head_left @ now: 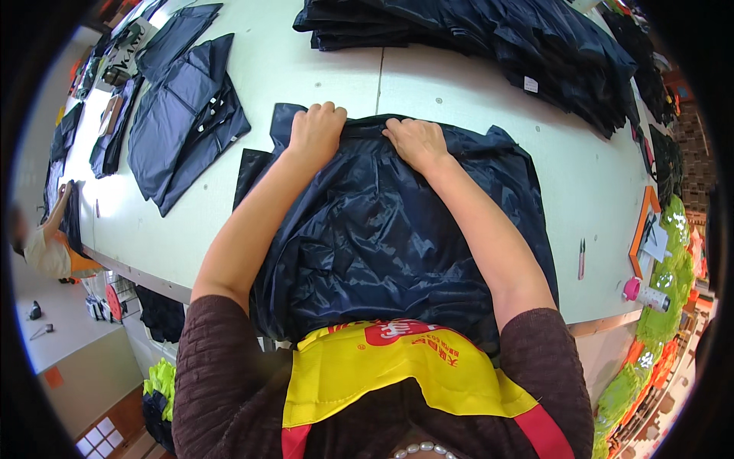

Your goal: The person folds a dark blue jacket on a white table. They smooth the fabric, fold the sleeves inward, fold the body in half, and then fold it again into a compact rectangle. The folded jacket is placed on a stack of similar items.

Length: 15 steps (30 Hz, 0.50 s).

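A dark navy, shiny garment [375, 222] lies spread and wrinkled on the white table in front of me, its near part hanging toward my yellow apron. At its far edge my left hand [317, 128] is closed with the fingers curled over the cloth. A little to the right, my right hand [417, 141] pinches the same edge between thumb and fingers. A short stretch of that edge runs between the two hands. Which kind of garment it is cannot be made out.
A thick stack of dark garments [474, 38] lies at the far side. Folded dark garments [183, 115] sit to the left. Small snips [582, 258], an orange tray [644, 229] and a pink-lidded bottle [650, 294] are at the right. Another person [50, 245] works at far left.
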Each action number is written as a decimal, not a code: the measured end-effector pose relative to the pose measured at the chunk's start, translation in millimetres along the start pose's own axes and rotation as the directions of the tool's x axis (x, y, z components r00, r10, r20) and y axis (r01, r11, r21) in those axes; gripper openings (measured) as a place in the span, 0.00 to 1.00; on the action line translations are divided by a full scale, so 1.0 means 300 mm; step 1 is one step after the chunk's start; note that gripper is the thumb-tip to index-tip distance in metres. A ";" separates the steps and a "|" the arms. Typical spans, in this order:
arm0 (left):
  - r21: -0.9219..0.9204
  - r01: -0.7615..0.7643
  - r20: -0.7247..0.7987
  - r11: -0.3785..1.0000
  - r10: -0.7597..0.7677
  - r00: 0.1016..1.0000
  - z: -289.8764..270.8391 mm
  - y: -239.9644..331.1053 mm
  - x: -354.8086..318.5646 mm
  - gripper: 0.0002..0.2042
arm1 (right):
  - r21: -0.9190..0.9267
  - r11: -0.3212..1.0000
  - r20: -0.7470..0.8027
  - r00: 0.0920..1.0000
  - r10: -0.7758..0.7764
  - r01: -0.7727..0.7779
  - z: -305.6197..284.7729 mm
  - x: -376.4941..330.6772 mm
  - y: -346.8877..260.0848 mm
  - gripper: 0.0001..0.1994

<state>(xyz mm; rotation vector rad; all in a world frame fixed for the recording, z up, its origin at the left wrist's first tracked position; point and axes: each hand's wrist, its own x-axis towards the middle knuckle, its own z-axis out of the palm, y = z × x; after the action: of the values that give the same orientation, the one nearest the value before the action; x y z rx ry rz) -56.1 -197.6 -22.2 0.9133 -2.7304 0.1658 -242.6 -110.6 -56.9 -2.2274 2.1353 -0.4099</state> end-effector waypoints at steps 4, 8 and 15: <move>-0.178 0.045 0.000 0.983 -0.046 0.999 0.020 0.073 -0.033 0.06 | 0.023 0.999 -0.043 0.999 0.033 -0.032 -0.003 0.002 -0.021 0.12; -0.441 0.348 0.174 0.827 -0.301 0.937 0.087 0.103 -0.029 0.12 | -0.002 0.992 -0.012 0.992 0.127 -0.127 0.009 -0.012 -0.039 0.13; -0.469 0.284 0.076 0.836 -0.282 0.956 0.124 0.122 -0.057 0.13 | -0.131 0.849 -0.131 0.858 0.497 -0.511 -0.117 -0.067 0.084 0.13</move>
<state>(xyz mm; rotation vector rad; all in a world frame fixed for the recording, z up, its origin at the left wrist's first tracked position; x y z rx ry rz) -72.6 -165.6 -63.8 1.1372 -2.4164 -0.5433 -275.0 -86.6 -31.4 -1.6209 2.7682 -0.3233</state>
